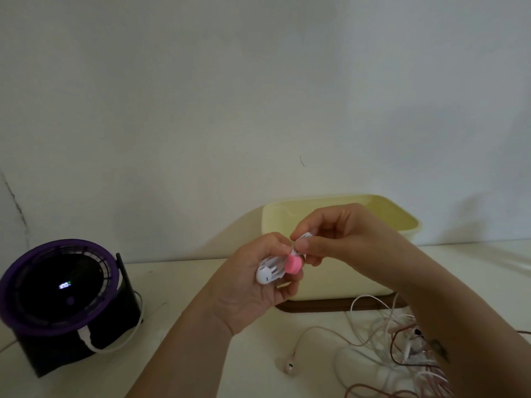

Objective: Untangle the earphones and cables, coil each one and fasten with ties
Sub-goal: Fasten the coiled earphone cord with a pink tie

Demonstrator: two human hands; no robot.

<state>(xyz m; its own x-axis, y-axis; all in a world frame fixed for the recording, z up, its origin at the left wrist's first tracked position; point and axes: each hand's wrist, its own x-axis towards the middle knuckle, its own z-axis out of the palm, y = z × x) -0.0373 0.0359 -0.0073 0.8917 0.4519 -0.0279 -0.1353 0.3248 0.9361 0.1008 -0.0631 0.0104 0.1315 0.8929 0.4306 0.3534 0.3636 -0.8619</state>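
Coiled white earphones (268, 270), pink tie (293, 265)

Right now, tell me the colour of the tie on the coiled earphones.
Pink; the tie shows best in the head view.

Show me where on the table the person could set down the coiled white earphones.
Bare tabletop lies between the fan and the yellow bin, behind the left hand, and in a strip right of the bin. The front right is crowded with tangled cables and a loose earbud. It and the right hand hold the coiled earphones.
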